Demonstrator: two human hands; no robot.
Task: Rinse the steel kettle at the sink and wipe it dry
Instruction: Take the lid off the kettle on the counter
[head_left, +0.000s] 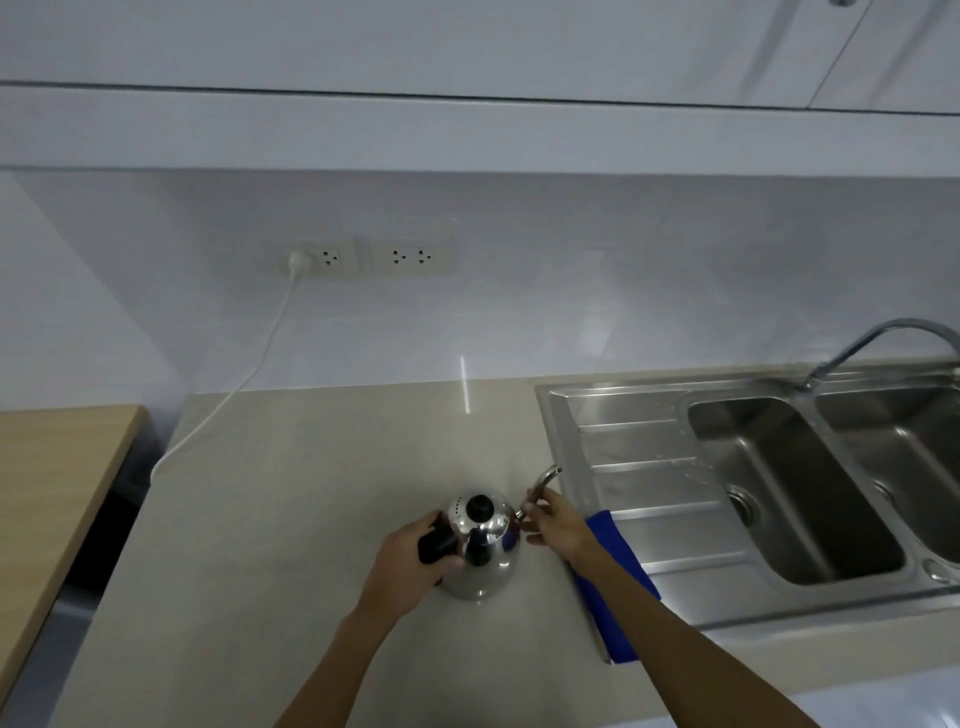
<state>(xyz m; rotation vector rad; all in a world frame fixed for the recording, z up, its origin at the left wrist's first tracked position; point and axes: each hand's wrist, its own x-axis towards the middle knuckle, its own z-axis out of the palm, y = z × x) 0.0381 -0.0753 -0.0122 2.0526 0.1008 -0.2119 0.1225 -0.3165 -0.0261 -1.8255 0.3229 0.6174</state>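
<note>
Here, a polished, dome-shaped steel kettle (480, 553) stands on the smooth beige tabletop (311, 493), the grip of the left hand (410, 564) wrapped round its black handle (438, 545), the right hand (558, 525) pinching the curved spout (541, 482); steel sink (639, 447) at three o'clock.

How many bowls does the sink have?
2. The left bowl sits beside the draining board; the right bowl is partly cut off by the picture's edge.

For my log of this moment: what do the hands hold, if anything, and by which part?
Both hold the steel kettle: the left hand grips its black handle, the right hand pinches the spout.
</note>
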